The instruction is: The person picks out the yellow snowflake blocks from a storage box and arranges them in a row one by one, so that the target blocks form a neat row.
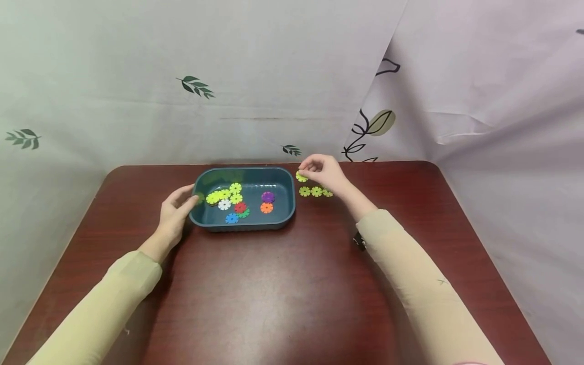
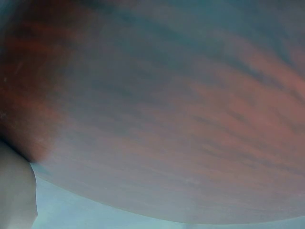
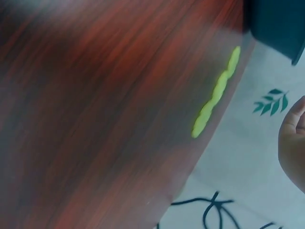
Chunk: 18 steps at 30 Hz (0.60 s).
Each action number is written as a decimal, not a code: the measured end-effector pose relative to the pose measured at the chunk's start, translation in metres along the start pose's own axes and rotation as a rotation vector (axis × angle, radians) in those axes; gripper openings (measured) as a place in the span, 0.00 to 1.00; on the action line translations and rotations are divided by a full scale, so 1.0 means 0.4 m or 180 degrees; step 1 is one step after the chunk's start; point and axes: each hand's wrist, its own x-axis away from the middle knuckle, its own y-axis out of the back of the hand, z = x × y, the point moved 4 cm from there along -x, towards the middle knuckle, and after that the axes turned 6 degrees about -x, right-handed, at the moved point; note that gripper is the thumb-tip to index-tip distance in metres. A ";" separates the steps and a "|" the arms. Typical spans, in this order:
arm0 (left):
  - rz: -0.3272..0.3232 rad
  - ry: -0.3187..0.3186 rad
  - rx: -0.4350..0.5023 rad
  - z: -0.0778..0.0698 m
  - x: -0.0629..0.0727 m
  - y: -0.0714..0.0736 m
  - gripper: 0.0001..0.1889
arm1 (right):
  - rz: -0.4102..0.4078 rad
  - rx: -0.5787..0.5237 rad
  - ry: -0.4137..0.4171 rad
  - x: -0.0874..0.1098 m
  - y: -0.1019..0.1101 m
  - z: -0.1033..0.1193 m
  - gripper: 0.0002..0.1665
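My left hand (image 1: 175,213) grips the left end of a dark blue-green plastic tray (image 1: 246,226), thumb over the rim. Inside lie several notched flower-shaped discs: a yellow-green group (image 1: 223,194), plus white, red, green, blue (image 1: 231,218), purple and orange (image 1: 266,208) ones. Just right of the tray, my right hand (image 1: 326,173) pinches a yellow-green notched disc (image 1: 301,177) between thumb and fingers. Below that hand, three yellow-green discs (image 1: 317,191) lie in a row on the table. The right wrist view shows this row (image 3: 217,93) and part of my right hand (image 3: 293,145).
Everything stands on a dark red-brown wooden table (image 1: 255,289), the tray near its far edge. A pale cloth with leaf prints (image 1: 196,86) hangs close behind the table and along the sides. The left wrist view is mostly blurred tabletop (image 2: 190,133).
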 end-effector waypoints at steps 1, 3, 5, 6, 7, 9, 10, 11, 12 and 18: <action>-0.0002 0.0001 -0.0005 0.000 0.000 0.000 0.17 | -0.0011 0.0005 -0.0018 0.002 0.009 -0.007 0.07; -0.0003 0.0004 -0.0013 0.001 0.000 0.000 0.17 | -0.0041 0.0034 -0.0068 0.008 0.028 -0.020 0.08; -0.0003 0.0009 -0.0032 0.001 -0.001 0.002 0.17 | -0.0082 0.0082 -0.0117 0.013 0.046 -0.034 0.08; -0.0002 0.0010 -0.0034 0.001 -0.001 0.002 0.17 | -0.0104 0.0102 -0.0143 0.016 0.055 -0.042 0.09; -0.0002 0.0012 -0.0037 0.001 -0.002 0.002 0.18 | -0.0132 0.0126 -0.0175 0.019 0.064 -0.048 0.09; -0.0001 0.0015 -0.0040 0.002 -0.002 0.003 0.18 | -0.0176 0.0177 -0.0225 0.026 0.082 -0.062 0.09; -0.0002 0.0014 -0.0042 0.002 -0.003 0.003 0.18 | -0.0196 0.0204 -0.0258 0.029 0.090 -0.070 0.09; -0.0005 0.0013 -0.0042 0.002 -0.003 0.003 0.17 | -0.0213 0.0223 -0.0290 0.033 0.099 -0.078 0.09; -0.0003 0.0011 -0.0028 0.002 -0.002 0.003 0.17 | -0.0234 0.0256 -0.0323 0.037 0.108 -0.086 0.09; -0.0011 -0.0003 0.0048 0.000 0.001 0.002 0.15 | -0.0299 0.0419 -0.0522 0.060 0.150 -0.131 0.09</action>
